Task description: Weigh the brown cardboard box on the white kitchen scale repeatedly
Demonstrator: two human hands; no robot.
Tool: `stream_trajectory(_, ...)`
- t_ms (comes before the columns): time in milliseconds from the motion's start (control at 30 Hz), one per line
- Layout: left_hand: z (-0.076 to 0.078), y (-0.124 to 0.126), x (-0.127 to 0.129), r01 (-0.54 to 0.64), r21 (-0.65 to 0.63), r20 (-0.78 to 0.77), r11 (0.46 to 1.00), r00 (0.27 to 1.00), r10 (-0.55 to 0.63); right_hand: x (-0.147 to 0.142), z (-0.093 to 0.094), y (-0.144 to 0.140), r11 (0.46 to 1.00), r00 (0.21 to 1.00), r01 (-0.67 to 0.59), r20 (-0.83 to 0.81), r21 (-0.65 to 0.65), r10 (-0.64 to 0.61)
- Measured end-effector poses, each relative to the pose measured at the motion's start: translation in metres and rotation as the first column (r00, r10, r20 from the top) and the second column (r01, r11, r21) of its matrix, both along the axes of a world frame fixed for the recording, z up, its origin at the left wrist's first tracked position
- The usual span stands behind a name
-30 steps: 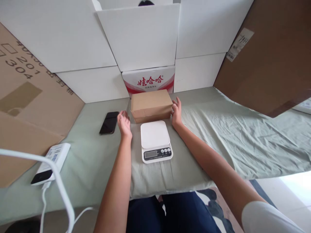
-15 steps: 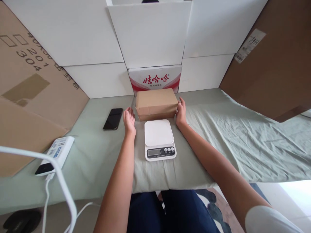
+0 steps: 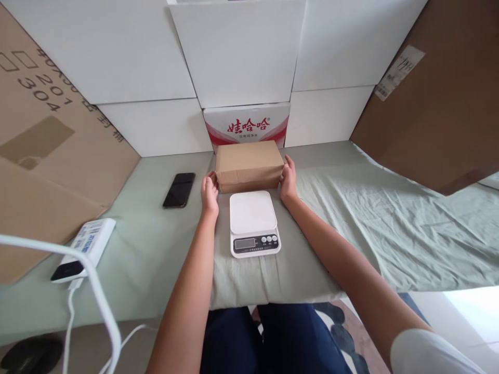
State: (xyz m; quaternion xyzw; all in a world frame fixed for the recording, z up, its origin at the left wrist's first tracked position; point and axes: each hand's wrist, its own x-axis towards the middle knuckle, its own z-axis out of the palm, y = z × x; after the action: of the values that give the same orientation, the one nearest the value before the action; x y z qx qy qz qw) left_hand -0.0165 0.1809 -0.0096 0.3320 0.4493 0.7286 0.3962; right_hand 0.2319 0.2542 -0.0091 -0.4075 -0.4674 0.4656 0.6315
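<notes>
Left hand (image 3: 209, 193) and right hand (image 3: 289, 180) press flat against opposite ends of the rectangular brown cardboard box (image 3: 248, 165), a two-sided grip with fingers spread, not curled under. Box sits on the pale green sheet (image 3: 351, 218), between the palms. White digital kitchen scale (image 3: 253, 223) lies just below the grip; black phone (image 3: 179, 189) left of it.

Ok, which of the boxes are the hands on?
The small plain brown box just behind the white scale, with a hand on each end; the red-printed box and the big cartons stand untouched behind it.
</notes>
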Motion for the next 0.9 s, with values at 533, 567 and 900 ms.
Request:
stream_trajectory(533,-0.002,0.003,0.003,0.01,0.017,-0.013,1.0,1.0,-0.009,-0.001,0.006,-0.011,0.993,0.991,0.01,0.134,0.121,-0.026)
stream_trajectory(567,-0.002,0.004,0.004,0.009,0.014,-0.008,1.0,1.0,-0.009,-0.001,0.007,-0.013,0.99,0.988,0.003,0.153,0.141,-0.025)
stream_trajectory(900,0.004,0.002,0.0,0.075,0.005,-0.003,0.997,0.997,-0.075,-0.004,0.02,-0.024,0.948,0.954,-0.108,0.299,0.3,0.015)
